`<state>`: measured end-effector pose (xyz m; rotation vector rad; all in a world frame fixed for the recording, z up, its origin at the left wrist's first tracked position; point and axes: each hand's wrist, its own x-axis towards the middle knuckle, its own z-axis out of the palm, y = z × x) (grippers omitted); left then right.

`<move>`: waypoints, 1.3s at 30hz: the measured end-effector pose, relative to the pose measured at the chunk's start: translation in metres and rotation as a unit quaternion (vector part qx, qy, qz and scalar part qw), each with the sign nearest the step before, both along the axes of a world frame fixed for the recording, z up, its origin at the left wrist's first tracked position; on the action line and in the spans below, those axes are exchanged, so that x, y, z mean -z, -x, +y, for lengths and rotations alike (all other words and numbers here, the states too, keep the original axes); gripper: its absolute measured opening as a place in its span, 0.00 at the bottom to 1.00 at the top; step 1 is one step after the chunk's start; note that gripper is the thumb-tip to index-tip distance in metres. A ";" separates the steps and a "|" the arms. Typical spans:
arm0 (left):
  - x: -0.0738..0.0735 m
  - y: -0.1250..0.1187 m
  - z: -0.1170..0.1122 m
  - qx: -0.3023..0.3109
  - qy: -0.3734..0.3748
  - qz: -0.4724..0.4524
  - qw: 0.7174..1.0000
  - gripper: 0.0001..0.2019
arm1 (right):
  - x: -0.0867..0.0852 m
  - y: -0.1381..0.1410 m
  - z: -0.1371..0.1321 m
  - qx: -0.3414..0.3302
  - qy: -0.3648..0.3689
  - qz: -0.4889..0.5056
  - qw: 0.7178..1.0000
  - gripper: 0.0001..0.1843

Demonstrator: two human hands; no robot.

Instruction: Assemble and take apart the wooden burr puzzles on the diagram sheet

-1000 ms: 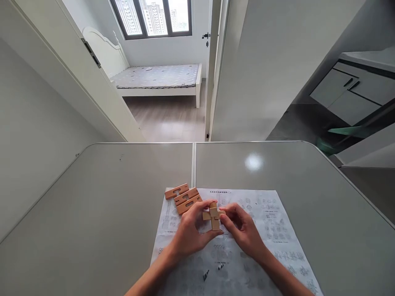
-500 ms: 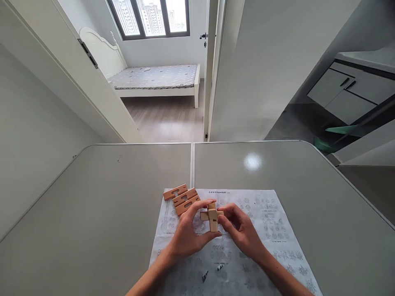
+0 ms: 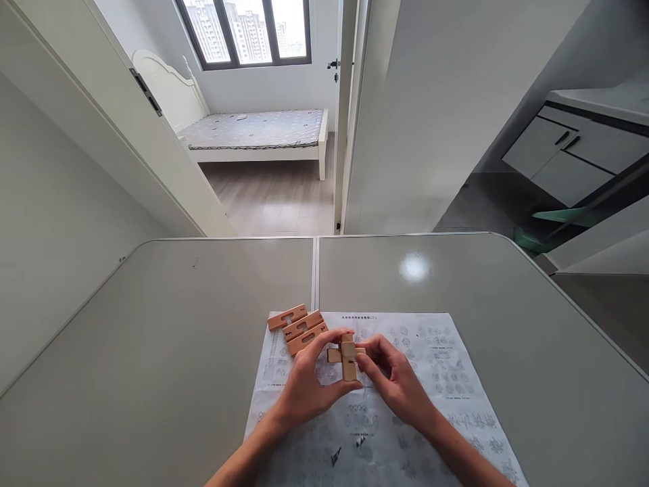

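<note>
1. Wooden cross (image 3: 347,355): short interlocked wooden bars, held over the printed sheet (image 3: 441,365) at the near middle of the table (image 3: 152,338). Whether it touches the sheet cannot be determined.
2. Left hand (image 3: 307,385): grips the cross from 8 o'clock. The thumb is under the lower bar and the fingertips are on the top left arm.
3. Right hand (image 3: 400,385): grips the cross from 4 o'clock and pinches the right arm. Both hands are closed on the cross.
4. Hidden parts: the fingers cover the right arm and the rear of the cross. The joint between the bars cannot be made out.
5. Loose wooden pieces (image 3: 299,327): three slotted flat bars at 10 o'clock from the cross, side by side on the far left corner of the sheet.
6. Sheet print: too small to read. The bottom edge cuts off the near edge of the sheet and both forearms.
7. Small dark objects (image 3: 337,454): on the sheet at 6 o'clock from the cross. Type unclear.
</note>
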<state>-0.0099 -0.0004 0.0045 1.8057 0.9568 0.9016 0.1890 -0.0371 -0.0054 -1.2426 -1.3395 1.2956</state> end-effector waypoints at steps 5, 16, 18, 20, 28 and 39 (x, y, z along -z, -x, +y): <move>0.002 0.000 0.001 0.003 -0.016 0.015 1.000 0.37 | 0.001 -0.001 -0.001 0.006 -0.007 -0.019 1.000 0.17; -0.009 0.001 0.003 -0.015 0.033 -0.068 0.997 0.30 | 0.002 0.000 -0.004 0.001 -0.022 -0.046 0.999 0.14; -0.007 0.002 0.004 -0.012 0.061 -0.111 0.992 0.30 | 0.003 0.001 -0.004 0.018 -0.026 -0.058 0.998 0.13; -0.004 0.002 0.005 -0.012 0.096 -0.140 0.985 0.30 | 0.003 0.002 -0.004 0.035 -0.038 -0.078 0.996 0.12; -0.003 0.006 0.007 -0.028 0.165 -0.170 0.971 0.31 | 0.010 -0.001 -0.002 0.040 -0.130 -0.170 0.976 0.11; -0.001 0.002 0.013 0.011 0.238 -0.278 0.931 0.36 | 0.016 -0.001 0.001 0.015 -0.210 -0.226 0.951 0.09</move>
